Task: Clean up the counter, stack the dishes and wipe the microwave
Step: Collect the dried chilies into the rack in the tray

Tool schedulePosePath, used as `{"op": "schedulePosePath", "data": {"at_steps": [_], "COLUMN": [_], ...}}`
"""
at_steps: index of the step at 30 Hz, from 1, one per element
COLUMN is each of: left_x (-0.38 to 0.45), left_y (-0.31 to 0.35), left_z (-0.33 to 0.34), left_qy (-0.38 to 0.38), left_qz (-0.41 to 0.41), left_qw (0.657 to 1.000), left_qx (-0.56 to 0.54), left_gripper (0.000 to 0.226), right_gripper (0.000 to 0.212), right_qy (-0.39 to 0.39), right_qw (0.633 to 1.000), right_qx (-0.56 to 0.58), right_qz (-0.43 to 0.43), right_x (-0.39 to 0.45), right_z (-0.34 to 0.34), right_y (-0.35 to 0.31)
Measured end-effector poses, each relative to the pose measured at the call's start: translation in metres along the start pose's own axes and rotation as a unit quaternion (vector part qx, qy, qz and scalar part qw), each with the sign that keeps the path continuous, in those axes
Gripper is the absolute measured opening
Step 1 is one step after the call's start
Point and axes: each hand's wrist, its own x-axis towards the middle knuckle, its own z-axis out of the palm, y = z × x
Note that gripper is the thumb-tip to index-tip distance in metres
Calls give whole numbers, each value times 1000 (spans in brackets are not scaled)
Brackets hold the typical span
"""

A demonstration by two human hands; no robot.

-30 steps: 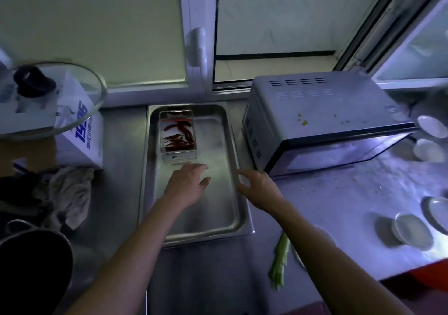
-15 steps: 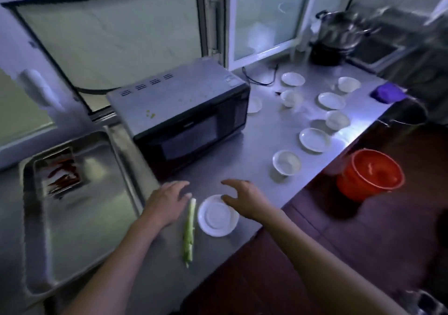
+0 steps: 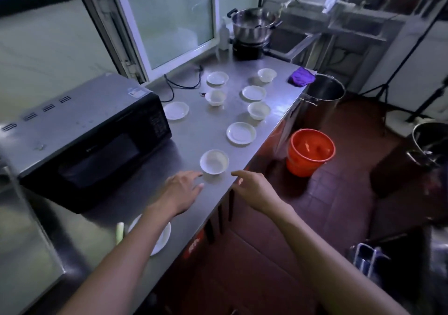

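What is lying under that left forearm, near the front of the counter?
A white saucer lies on the steel counter there; only its edges show, since the forearm covers its middle. A pale green stalk lies beside it, its lower end also hidden.

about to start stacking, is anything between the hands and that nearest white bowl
Nothing visible. The nearest bowl sits on bare counter just beyond both hands: the left hand and the right hand are open on either side of it, with only steel surface between. The microwave stands off to the left.
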Motion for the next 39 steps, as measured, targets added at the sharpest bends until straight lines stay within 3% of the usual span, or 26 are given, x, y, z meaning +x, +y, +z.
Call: {"op": "schedulePosePath", "data": {"at_steps": [8,23,32,39], "left_x": [39,224,301,372], "left_y": [14,48,100,155], "left_z": [25,33,56,65], "left_qy": [-47,-63,-96,-112], "left_qz": [7,59,95,58], "left_qw": [999,991,984,988], "left_qx": [-23,-102,-115,-86], "left_gripper": [42,40,40,41], "right_gripper": [36,41,43,43], "right_qy": [-3,13,35,26], "right_qw": [1000,994,993,994], "right_qx": [-4,-90,-81,-95], "right_qz": [27,64,73,41], "right_x": [17,140,189,239], "right_z": [-12,-77,-131,-203], "right_y": [30,62,107,166]}}
